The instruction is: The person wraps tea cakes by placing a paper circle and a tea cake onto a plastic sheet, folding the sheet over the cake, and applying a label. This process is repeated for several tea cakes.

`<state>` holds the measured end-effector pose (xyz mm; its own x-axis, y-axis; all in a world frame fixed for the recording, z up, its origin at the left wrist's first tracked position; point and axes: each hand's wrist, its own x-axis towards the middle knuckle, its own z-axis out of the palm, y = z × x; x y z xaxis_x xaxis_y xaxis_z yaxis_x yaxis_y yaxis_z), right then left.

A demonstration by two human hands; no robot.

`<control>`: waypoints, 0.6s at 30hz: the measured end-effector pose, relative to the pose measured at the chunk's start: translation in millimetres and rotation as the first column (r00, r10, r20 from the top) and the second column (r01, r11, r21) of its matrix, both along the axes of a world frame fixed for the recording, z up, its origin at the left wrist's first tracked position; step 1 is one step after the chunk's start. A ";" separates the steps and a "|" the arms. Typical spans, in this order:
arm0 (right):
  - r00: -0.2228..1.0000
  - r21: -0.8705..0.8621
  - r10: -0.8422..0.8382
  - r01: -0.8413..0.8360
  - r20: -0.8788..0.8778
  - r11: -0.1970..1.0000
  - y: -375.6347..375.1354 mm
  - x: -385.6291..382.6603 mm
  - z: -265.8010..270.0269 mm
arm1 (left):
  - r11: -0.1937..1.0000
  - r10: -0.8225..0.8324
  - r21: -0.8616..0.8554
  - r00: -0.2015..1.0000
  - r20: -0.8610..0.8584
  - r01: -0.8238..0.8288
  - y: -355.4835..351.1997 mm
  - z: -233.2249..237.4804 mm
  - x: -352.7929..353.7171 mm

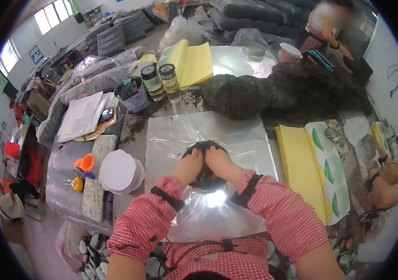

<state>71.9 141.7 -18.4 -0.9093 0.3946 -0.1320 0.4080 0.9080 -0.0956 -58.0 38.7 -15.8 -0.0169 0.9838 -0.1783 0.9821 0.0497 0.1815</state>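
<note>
On a shiny clear plastic sheet (171, 140) in front of me lies a dark, round clump of fibrous, leafy-looking material (203, 179). My left hand (190, 166) presses on its left side, fingers bent over the top. From the right, my right hand (219, 163) grips the same clump, its fingers curled close to those of the left. Parts of the fingertips are hidden in the dark material. Behind the sheet spreads a large heap of similar dark material (241, 95).
Left are white round discs (117, 170), an orange cup (85, 163), a yellow tape measure (77, 184) and papers (84, 114). Glass jars (170, 84) and a bucket (132, 95) stand farther back. Yellow sheets (299, 163) lie right. Co-workers (322, 28) are nearby.
</note>
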 end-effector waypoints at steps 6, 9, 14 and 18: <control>0.996 -0.047 -0.077 0.079 0.047 0.996 1.0 -12.8 -19.6 | 0.976 -0.090 -0.193 0.992 0.083 0.104 25.6 -27.8 -20.0; 0.992 -0.105 -0.033 0.020 -0.124 0.994 -16.9 19.3 9.7 | 0.991 -0.034 0.130 0.995 0.093 0.022 -8.7 -21.5 -6.1; 0.818 -0.229 -0.111 -0.026 -0.564 0.973 -117.0 159.9 57.9 | 0.879 0.084 0.368 0.859 0.504 -0.302 -153.3 70.1 40.4; 0.977 0.070 0.026 -0.012 -0.214 0.997 -93.5 225.3 13.2 | 0.960 -0.037 0.280 0.998 0.043 0.024 -201.8 62.0 38.7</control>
